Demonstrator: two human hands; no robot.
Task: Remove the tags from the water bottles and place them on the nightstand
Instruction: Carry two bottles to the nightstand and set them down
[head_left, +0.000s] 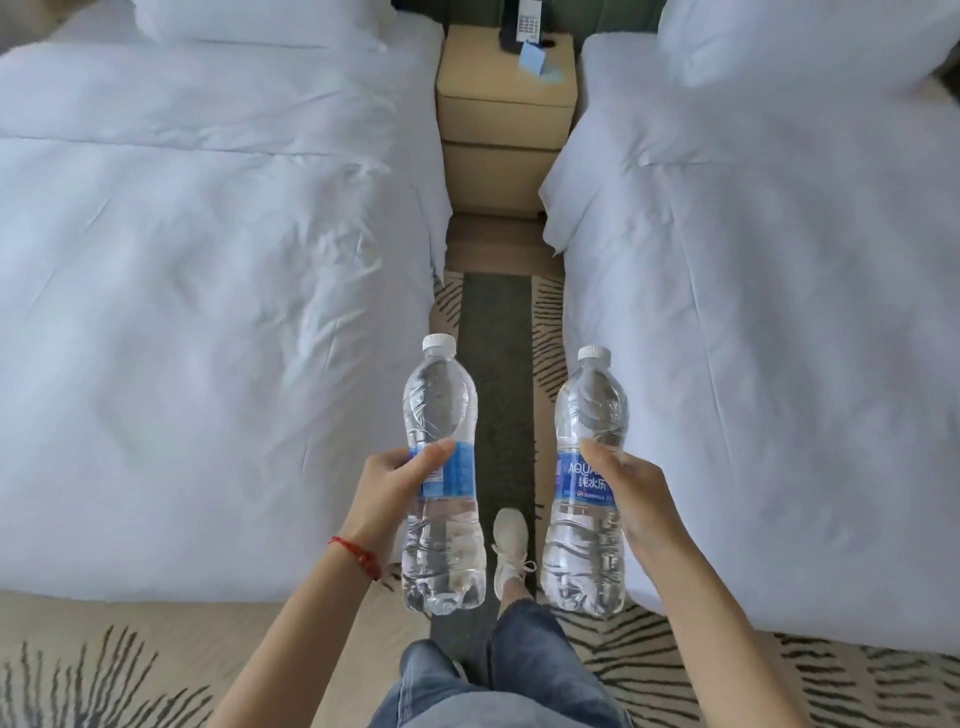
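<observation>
Rumpled white beds (208, 260) – each hand (387, 491) (636, 493) grips a ribbed clear bottle (439, 415) (589, 415)

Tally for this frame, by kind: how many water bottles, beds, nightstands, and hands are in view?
Water bottles: 2, one gripped by the left hand, one gripped by the right hand
Beds: 2, left and right
Nightstands: 1
Hands: 2
Total: 7

A carpeted aisle (497, 332) (narrow) runs between two beds (208, 291) to the nightstand (506, 88).
</observation>
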